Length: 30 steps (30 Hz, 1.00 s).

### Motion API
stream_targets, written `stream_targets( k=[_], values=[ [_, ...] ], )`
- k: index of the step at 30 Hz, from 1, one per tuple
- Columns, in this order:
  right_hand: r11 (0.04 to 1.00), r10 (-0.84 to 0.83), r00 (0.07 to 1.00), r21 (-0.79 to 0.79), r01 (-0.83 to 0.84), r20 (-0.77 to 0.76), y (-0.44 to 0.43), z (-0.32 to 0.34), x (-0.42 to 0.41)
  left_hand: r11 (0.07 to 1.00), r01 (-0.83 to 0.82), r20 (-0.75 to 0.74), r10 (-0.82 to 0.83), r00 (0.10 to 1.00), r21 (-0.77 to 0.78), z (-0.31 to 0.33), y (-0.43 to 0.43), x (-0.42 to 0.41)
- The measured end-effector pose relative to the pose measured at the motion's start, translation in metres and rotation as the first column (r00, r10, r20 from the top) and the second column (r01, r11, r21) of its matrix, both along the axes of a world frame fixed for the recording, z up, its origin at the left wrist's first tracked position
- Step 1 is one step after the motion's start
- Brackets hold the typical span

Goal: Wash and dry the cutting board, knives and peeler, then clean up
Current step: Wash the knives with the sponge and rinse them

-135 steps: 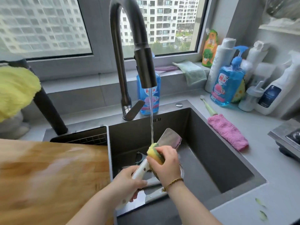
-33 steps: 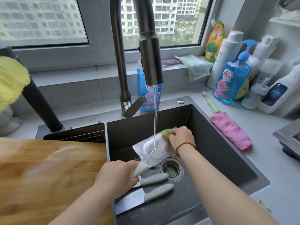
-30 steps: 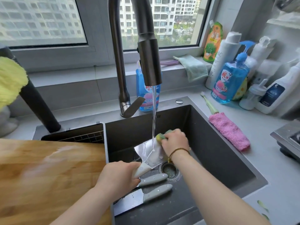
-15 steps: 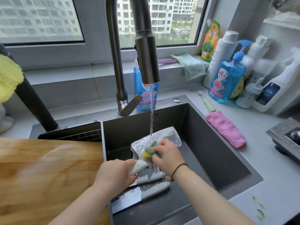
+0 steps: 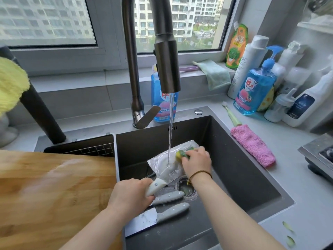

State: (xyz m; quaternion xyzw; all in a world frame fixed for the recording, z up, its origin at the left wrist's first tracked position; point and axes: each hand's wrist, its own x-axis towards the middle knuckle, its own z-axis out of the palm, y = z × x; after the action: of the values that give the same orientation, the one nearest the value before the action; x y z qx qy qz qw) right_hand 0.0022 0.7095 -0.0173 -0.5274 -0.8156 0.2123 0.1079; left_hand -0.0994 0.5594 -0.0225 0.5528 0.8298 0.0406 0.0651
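While your left hand (image 5: 131, 197) grips the white handle of the broad steel cleaver (image 5: 158, 164) over the dark sink (image 5: 243, 168) w/ tap water on the blade, your right hand (image 5: 196, 163) pinches the yellow-green sponge (image 5: 182, 153) on it: scrub spine-to-edge, fingers off the edge.

**Both hands closed, both arms reaching forward**

My left hand (image 5: 131, 193) is curled round the pale handle of the cleaver (image 5: 162, 163), back of the hand up. The fingers are tucked underneath, mostly out of my sight, so the grip seems firm rather than plainly so. My left forearm comes in bare from the lower left, angled up and to the right.

My right hand (image 5: 197, 162) lies further forward, palm down, fingers bent over the sponge (image 5: 182, 153) and pressing it onto the blade. A thin bracelet (image 5: 198, 175) sits on that wrist. The right forearm, also bare, runs in from the lower right. The hands are apart.
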Motion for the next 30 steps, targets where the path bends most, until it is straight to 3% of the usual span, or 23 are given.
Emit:
stream_targets(
  k=[4, 5, 7, 9, 11, 16, 18, 21, 22, 26, 27, 30],
  values=[
    [0.903, 0.428, 0.902, 0.065, -0.424, -0.059, -0.038, -0.002, -0.018, 0.999, 0.018, -0.029, -0.02, 0.999, -0.045, -0.002, 0.002, 0.0],
    [0.887, 0.46, 0.886, 0.069, -0.456, -0.052, -0.035, -0.005, -0.018, 0.999, 0.017, -0.024, -0.019, 1.0, -0.048, -0.002, 0.001, 0.0],
    [0.937, 0.348, 0.937, 0.045, -0.346, -0.032, -0.015, -0.008, -0.013, 0.999, 0.013, -0.009, -0.013, 1.0, -0.046, -0.002, -0.002, -0.001],
    [0.995, 0.096, 0.995, 0.035, -0.096, -0.019, 0.005, -0.011, -0.006, 0.998, 0.016, -0.008, -0.016, 1.0, -0.053, -0.003, -0.002, -0.001],
    [0.999, -0.043, 0.998, 0.014, 0.044, -0.038, 0.006, -0.011, -0.003, 0.998, 0.023, -0.014, -0.024, 1.0, -0.058, -0.002, 0.0, -0.001],
    [0.921, 0.389, 0.916, 0.047, -0.386, -0.099, -0.036, -0.016, -0.004, 0.997, 0.01, -0.012, -0.011, 1.0, -0.076, -0.003, 0.003, 0.0],
    [0.95, 0.313, 0.944, 0.024, -0.312, -0.103, -0.021, -0.016, 0.002, 0.998, -0.002, 0.006, 0.003, 1.0, -0.058, -0.003, 0.001, -0.001],
    [0.998, 0.057, 0.991, 0.012, -0.056, -0.12, -0.001, -0.016, 0.017, 0.999, -0.038, 0.058, 0.038, 0.998, 0.004, -0.003, -0.001, -0.002],
    [0.998, 0.062, 0.99, 0.016, -0.061, -0.127, -0.005, -0.015, 0.019, 0.999, -0.05, 0.075, 0.049, 0.996, 0.018, -0.002, 0.0, -0.002],
    [0.919, 0.394, 0.905, 0.054, -0.39, -0.162, -0.045, -0.017, 0.016, 0.998, -0.064, 0.1, 0.061, 0.993, 0.025, -0.001, 0.001, -0.001],
    [0.926, 0.378, 0.911, 0.052, -0.375, -0.162, -0.042, -0.017, 0.018, 0.998, -0.059, 0.1, 0.057, 0.993, 0.014, -0.001, -0.001, 0.001],
    [0.998, 0.066, 0.982, -0.007, -0.068, -0.177, -0.009, -0.016, 0.024, 0.999, -0.048, 0.104, 0.049, 0.993, -0.008, 0.0, -0.004, 0.003]
  ],
)
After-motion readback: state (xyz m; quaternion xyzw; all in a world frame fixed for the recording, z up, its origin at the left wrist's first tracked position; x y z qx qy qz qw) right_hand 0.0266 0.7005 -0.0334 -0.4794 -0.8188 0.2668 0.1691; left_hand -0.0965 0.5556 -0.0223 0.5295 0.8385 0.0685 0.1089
